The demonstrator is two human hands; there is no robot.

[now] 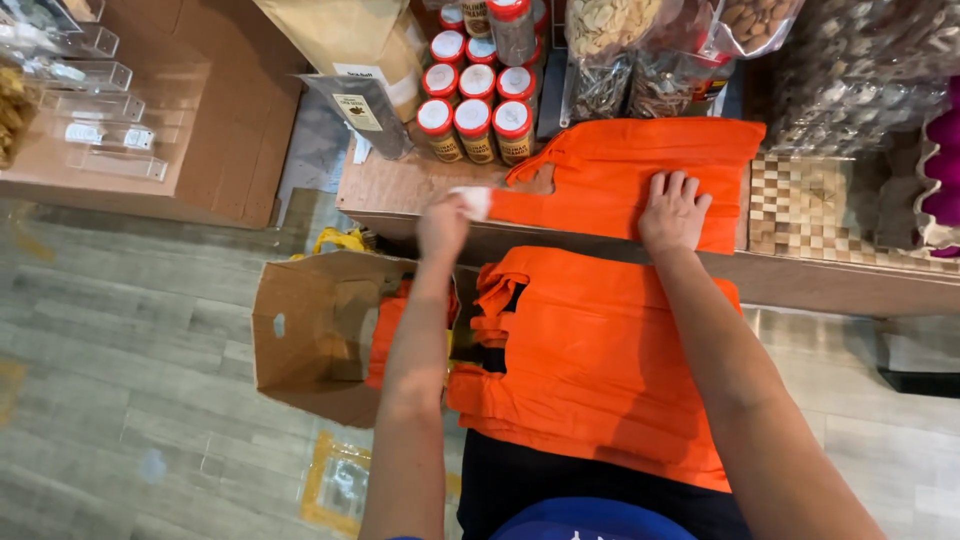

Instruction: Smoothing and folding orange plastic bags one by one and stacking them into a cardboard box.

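We see a bright, evenly lit scene with soft shadows under our arms. Our left hand point(443, 225) is motion-blurred, and glare whitens the clear bags at 1 o'clock.

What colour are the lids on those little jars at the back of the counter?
The jar lids are red-rimmed with white tops, seen in the head view.

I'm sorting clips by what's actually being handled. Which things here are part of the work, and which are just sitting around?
In hand:
- orange bag on the counter, right hand flat on it, left hand at its handle
- orange bag stack below
- cardboard box

Lying about:
- red-lidded jars
- packets of nuts
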